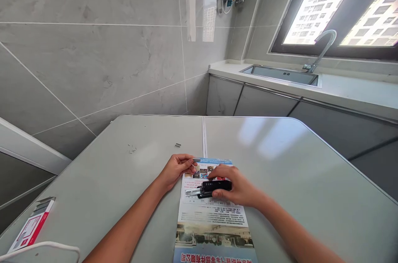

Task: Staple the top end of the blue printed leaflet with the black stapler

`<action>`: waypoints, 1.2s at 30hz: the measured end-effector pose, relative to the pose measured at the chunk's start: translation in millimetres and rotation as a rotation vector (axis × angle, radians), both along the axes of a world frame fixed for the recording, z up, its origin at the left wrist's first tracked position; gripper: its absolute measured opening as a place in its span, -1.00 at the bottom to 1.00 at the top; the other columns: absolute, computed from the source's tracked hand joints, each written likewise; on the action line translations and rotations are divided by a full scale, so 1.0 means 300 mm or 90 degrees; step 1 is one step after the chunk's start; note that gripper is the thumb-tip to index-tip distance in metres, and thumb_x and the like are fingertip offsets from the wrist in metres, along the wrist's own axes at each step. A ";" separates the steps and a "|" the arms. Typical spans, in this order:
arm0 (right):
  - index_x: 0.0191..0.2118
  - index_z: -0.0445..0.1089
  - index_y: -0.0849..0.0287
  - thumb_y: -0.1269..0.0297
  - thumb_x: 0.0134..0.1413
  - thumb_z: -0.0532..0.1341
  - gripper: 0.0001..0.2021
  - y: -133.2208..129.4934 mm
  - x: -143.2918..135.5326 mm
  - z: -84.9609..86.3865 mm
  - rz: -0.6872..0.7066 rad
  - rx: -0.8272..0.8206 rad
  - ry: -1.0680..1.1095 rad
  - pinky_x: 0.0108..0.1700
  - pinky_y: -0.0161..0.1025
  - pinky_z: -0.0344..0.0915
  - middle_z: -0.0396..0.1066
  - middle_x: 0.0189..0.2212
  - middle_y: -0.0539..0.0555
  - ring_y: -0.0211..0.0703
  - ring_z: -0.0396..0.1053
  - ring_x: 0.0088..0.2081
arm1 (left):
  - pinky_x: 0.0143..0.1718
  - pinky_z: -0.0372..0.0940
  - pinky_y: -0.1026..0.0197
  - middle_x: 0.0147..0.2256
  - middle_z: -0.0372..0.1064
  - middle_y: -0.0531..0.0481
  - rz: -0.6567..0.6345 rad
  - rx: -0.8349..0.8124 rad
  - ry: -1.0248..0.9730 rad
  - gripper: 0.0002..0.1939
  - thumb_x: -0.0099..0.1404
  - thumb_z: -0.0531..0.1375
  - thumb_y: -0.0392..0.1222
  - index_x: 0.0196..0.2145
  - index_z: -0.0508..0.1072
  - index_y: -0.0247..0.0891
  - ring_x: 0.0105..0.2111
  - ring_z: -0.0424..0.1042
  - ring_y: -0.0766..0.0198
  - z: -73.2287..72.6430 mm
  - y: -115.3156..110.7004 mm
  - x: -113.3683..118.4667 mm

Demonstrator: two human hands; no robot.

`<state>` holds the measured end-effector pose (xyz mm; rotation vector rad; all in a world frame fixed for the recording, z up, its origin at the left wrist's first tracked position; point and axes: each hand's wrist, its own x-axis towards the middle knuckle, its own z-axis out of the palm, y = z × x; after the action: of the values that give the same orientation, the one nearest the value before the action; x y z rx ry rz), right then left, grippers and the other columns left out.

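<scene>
My right hand [238, 184] is closed round a black stapler [217, 186], which lies sideways above a printed leaflet [214, 215]. From the stapler's left end a shiny metal part [192, 191] sticks out. At the leaflet's top left corner, my left hand [178, 170] pinches a small grey strip of staples [197, 160] between thumb and fingers. The leaflet lies lengthwise on the table, its print upside down to me. A short piece of staple strip [178, 145] rests on the table beyond my left hand.
Several loose staples [132, 148] are scattered on the white table [280, 180], left of centre. A red and white packet [32, 223] lies near the left edge, by a white bar-like thing [40, 245]. Behind stand a tiled wall and a counter with a sink [280, 74].
</scene>
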<state>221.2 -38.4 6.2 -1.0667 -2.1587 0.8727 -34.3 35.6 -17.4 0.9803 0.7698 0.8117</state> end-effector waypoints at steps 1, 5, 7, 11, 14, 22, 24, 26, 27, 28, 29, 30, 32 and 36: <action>0.04 0.49 0.08 -0.04 0.22 0.32 -0.61 0.001 -0.001 0.006 -0.010 0.021 0.017 0.02 -0.09 0.36 0.51 -0.07 0.15 -0.01 0.44 -0.06 | -0.33 0.42 0.24 -0.38 0.59 -0.12 -0.005 0.007 0.003 -0.61 0.14 0.49 0.01 -0.25 0.62 -0.38 -0.45 0.51 0.28 0.005 -0.004 0.003; 0.26 0.34 -0.01 -0.04 0.32 0.23 -0.52 -0.003 -0.013 0.020 -0.009 0.077 0.024 0.18 0.00 0.32 0.31 0.22 0.22 0.05 0.32 0.16 | -0.41 0.33 0.28 -0.49 0.53 -0.06 -0.038 0.051 0.012 -0.61 0.15 0.48 0.03 -0.26 0.63 -0.37 -0.51 0.45 0.31 0.020 -0.016 0.013; 0.31 0.29 -0.05 -0.01 0.34 0.21 -0.51 -0.006 -0.020 0.020 0.003 0.087 0.001 0.22 0.02 0.30 0.26 0.27 0.21 0.05 0.28 0.20 | -0.42 0.30 0.29 -0.52 0.50 -0.04 -0.049 0.069 0.019 -0.62 0.16 0.47 0.04 -0.27 0.63 -0.36 -0.52 0.43 0.33 0.024 -0.020 0.015; 0.32 0.30 -0.04 0.04 0.37 0.20 -0.52 -0.007 -0.028 0.017 0.021 0.091 0.001 0.24 0.04 0.29 0.31 0.25 0.21 0.05 0.29 0.21 | -0.38 0.31 0.27 -0.52 0.49 -0.03 -0.065 0.092 0.032 -0.62 0.17 0.46 0.05 -0.28 0.62 -0.35 -0.51 0.43 0.31 0.026 -0.022 0.016; 0.27 0.36 -0.02 0.07 0.37 0.21 -0.58 -0.003 -0.025 0.023 0.016 0.081 0.031 0.22 0.01 0.31 0.35 0.21 0.19 0.03 0.32 0.18 | -0.35 0.34 0.25 -0.52 0.50 -0.03 -0.078 0.110 0.042 -0.63 0.20 0.44 0.05 -0.26 0.62 -0.35 -0.50 0.45 0.30 0.024 -0.019 0.015; 0.20 0.41 -0.02 0.09 0.37 0.21 -0.64 0.001 -0.015 0.027 0.017 0.071 0.062 0.20 -0.02 0.33 0.41 0.17 0.16 -0.01 0.37 0.14 | -0.35 0.37 0.25 -0.52 0.52 -0.06 -0.099 0.158 0.087 -0.66 0.27 0.40 0.04 -0.26 0.60 -0.36 -0.51 0.48 0.29 0.015 -0.024 0.014; 0.22 0.40 -0.01 0.08 0.36 0.22 -0.62 0.001 -0.016 0.027 0.012 0.079 0.062 0.18 0.00 0.35 0.43 0.15 0.17 0.00 0.38 0.13 | -0.37 0.38 0.24 -0.49 0.54 -0.08 -0.103 0.163 0.094 -0.64 0.28 0.38 0.06 -0.24 0.59 -0.35 -0.51 0.49 0.27 0.011 -0.023 0.014; 0.23 0.40 0.00 0.08 0.35 0.23 -0.60 0.008 -0.008 0.031 -0.010 0.083 0.075 0.16 0.00 0.36 0.46 0.13 0.18 0.02 0.39 0.12 | -0.37 0.39 0.22 -0.43 0.55 -0.08 -0.072 0.183 0.107 -0.62 0.31 0.34 0.10 -0.19 0.57 -0.32 -0.47 0.51 0.24 0.008 -0.015 0.008; 0.23 0.40 0.00 0.09 0.35 0.23 -0.60 0.015 0.003 0.032 -0.035 0.082 0.081 0.15 0.00 0.37 0.46 0.12 0.18 0.02 0.40 0.11 | -0.36 0.40 0.21 -0.42 0.54 -0.07 -0.033 0.212 0.131 -0.63 0.34 0.31 0.11 -0.19 0.57 -0.30 -0.46 0.52 0.23 0.007 -0.008 0.002; 0.22 0.40 0.00 0.09 0.36 0.21 -0.61 0.024 0.018 0.032 -0.068 0.077 0.083 0.13 -0.01 0.39 0.47 0.11 0.17 0.01 0.41 0.10 | -0.34 0.40 0.20 -0.41 0.53 -0.05 0.021 0.258 0.178 -0.65 0.37 0.27 0.11 -0.19 0.56 -0.27 -0.44 0.51 0.22 0.005 0.002 -0.009; 0.21 0.41 0.00 0.09 0.37 0.19 -0.63 0.037 0.039 0.028 -0.111 0.072 0.078 0.10 -0.02 0.41 0.47 0.10 0.17 0.00 0.43 0.07 | -0.31 0.40 0.19 -0.40 0.52 -0.04 0.080 0.317 0.240 -0.67 0.40 0.23 0.09 -0.21 0.56 -0.24 -0.42 0.51 0.22 0.002 0.014 -0.022; 0.20 0.42 -0.01 0.09 0.38 0.17 -0.64 0.052 0.066 0.021 -0.159 0.068 0.065 0.07 -0.03 0.42 0.47 0.11 0.16 -0.01 0.44 0.05 | -0.26 0.40 0.18 -0.40 0.51 -0.03 0.144 0.393 0.328 -0.70 0.43 0.20 0.06 -0.24 0.56 -0.22 -0.39 0.50 0.21 -0.003 0.028 -0.038; 0.19 0.42 -0.01 0.09 0.37 0.14 -0.64 0.085 0.131 -0.008 -0.263 0.077 0.005 0.06 0.01 0.42 0.45 0.13 0.14 0.00 0.43 0.04 | -0.10 0.39 0.11 -0.24 0.54 -0.08 0.218 0.534 0.491 -0.75 0.47 0.13 -0.04 -0.18 0.57 -0.18 -0.24 0.50 0.14 -0.021 0.062 -0.075; 0.29 0.33 0.06 0.17 0.32 0.12 -0.53 0.145 0.268 -0.098 -0.412 0.104 -0.230 0.20 0.24 0.26 0.36 0.25 0.17 0.19 0.26 0.24 | 0.26 0.22 -0.11 0.24 0.32 -0.19 0.218 0.657 0.656 -0.62 0.45 0.08 -0.20 0.15 0.48 -0.18 0.22 0.30 -0.01 -0.088 0.125 -0.131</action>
<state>301.6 5.0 -23.3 -1.7901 -1.8992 0.2123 -73.8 73.1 -43.9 2.3252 1.4634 1.0019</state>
